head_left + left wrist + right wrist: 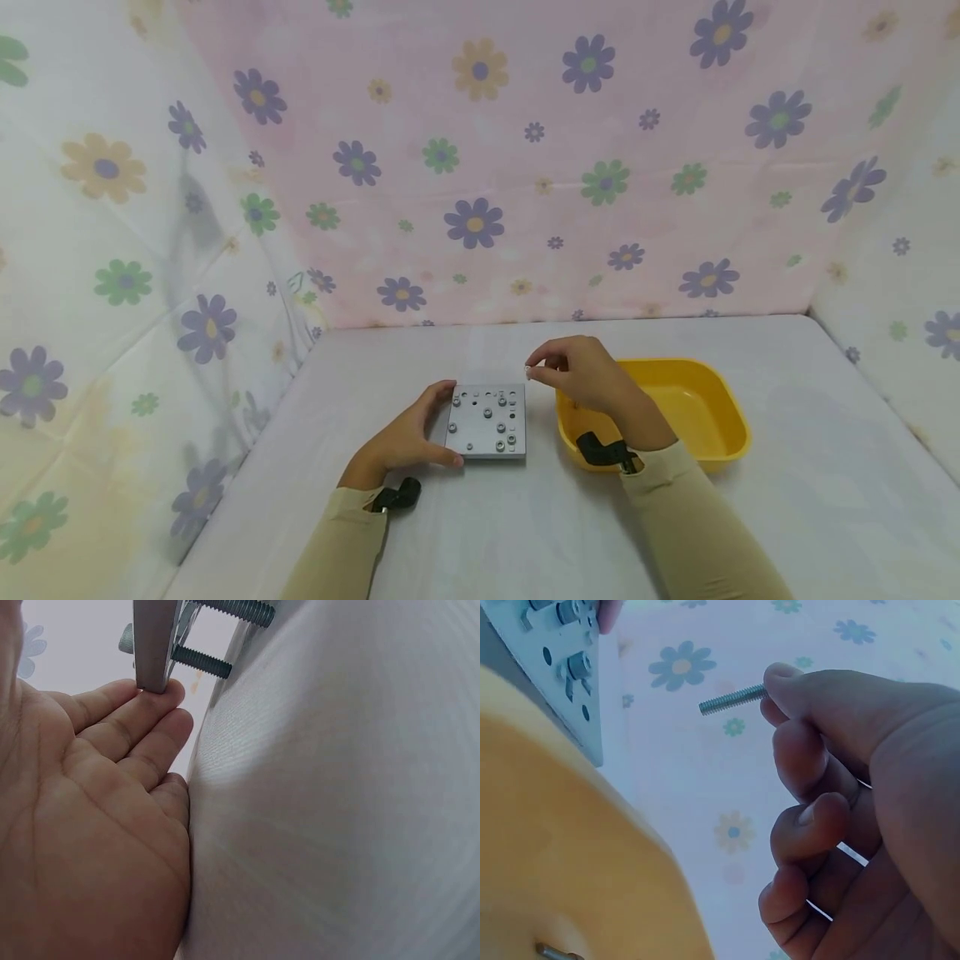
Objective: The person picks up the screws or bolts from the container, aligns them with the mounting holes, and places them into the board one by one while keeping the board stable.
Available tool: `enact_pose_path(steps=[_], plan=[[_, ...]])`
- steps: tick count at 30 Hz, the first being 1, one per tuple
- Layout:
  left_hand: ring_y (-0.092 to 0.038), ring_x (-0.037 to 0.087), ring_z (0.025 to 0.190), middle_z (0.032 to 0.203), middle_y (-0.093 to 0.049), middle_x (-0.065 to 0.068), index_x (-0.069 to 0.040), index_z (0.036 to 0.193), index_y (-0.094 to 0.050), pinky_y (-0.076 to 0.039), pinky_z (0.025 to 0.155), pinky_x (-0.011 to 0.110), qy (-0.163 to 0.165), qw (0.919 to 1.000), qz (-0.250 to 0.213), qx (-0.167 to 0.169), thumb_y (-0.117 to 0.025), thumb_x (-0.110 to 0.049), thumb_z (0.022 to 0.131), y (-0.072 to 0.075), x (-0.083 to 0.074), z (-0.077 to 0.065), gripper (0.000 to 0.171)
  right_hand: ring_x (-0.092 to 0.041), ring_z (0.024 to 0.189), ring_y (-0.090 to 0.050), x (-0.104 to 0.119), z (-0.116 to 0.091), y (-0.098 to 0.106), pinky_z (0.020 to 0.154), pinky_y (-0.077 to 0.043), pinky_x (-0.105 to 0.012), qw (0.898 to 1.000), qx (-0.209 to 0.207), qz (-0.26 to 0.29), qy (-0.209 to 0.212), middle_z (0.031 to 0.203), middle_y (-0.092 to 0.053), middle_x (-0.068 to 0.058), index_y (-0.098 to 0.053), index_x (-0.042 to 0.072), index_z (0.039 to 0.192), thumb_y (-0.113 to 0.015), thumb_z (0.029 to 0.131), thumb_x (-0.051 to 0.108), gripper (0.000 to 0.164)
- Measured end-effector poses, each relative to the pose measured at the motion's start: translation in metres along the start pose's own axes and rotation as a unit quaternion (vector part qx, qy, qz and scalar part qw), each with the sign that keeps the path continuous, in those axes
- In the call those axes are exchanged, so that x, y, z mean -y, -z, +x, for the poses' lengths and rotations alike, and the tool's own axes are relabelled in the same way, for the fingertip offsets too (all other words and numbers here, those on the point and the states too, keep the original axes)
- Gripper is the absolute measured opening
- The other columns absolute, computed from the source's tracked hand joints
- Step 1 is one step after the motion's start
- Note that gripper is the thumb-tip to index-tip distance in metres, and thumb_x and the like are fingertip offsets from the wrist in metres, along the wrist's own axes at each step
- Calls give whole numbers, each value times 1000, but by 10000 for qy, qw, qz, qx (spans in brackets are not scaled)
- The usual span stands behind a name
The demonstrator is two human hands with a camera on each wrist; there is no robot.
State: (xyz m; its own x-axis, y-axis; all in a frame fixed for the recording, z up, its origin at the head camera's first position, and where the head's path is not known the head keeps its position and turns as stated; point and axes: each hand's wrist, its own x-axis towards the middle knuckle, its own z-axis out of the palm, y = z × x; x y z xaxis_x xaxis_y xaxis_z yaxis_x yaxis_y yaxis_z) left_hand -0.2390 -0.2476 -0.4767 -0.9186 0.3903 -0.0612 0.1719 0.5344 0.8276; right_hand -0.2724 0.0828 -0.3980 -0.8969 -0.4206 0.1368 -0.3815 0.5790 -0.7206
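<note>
My left hand holds a square metal plate by its left side, thumb at the near corner and fingers at the far one. Several socket-head screws stand in the plate, among open holes. From below, in the left wrist view, threaded shanks stick out under the plate, and fingertips touch its edge. My right hand pinches a thin threaded screw between thumb and forefinger, right of the plate's far corner. Its head is hidden by the fingertips.
A yellow plastic tray stands to the right of the plate, under my right forearm. Inside it lies a small metal screw. White cloth covers the table, with flowered cloth walls at the back and sides.
</note>
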Motion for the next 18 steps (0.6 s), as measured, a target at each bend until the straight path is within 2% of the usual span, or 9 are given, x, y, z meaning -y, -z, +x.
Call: enact_pose_path(steps=[10,18], plan=[[-23,22,159,167,-34,-5,-19,163,-25,-11,130,52,78,10000,31,8,-100,-37,61,-1,-2,-2,128,-17,67,-54,6,3,-19,58,-47,-29,9997,-7,-201,124,76,-63,6,-78,28,103,-73,97,33,9],[-26,21,157,165,-35,-6,-19,163,-25,-12,130,54,18,10000,92,-13,-99,-40,61,0,-1,-1,127,-18,72,-56,15,5,-30,59,-48,-31,9988,-98,-383,-279,79,-64,6,-78,28,105,-74,96,35,12]])
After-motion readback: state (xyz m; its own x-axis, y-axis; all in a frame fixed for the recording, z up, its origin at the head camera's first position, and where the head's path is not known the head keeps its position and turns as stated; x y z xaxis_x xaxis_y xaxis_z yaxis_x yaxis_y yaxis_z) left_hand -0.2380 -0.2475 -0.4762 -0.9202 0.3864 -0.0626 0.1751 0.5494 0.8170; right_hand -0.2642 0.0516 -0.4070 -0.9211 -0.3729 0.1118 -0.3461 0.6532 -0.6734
